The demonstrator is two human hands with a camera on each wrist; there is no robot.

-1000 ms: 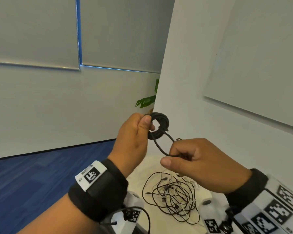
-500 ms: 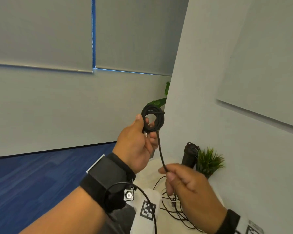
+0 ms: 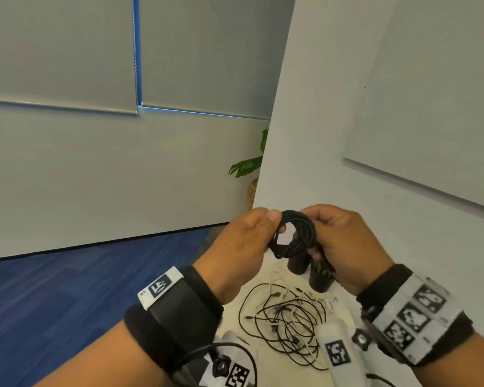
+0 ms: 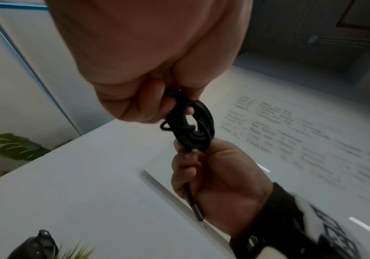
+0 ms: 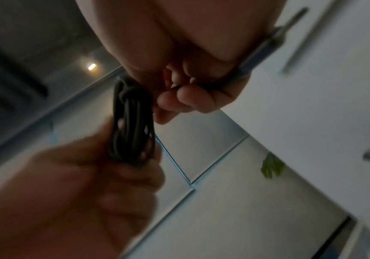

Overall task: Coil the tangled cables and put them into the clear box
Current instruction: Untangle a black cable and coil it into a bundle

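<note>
Head view: white table low in frame, tangled pile of thin cables on it, uncoiled; clear box out of sight. Judged early: 1 black cable coil nearly wound, mid-air above table, not yet boxed. Left hand pinching coil, thumb on top; right hand curled on opposite side. Left wrist view only: plug end poking below right fist, loose tail not tucked. Right wrist view: blurred, coil edge-on.

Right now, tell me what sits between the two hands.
In the head view, only the black cable coil, gripped by left hand and right hand.
</note>
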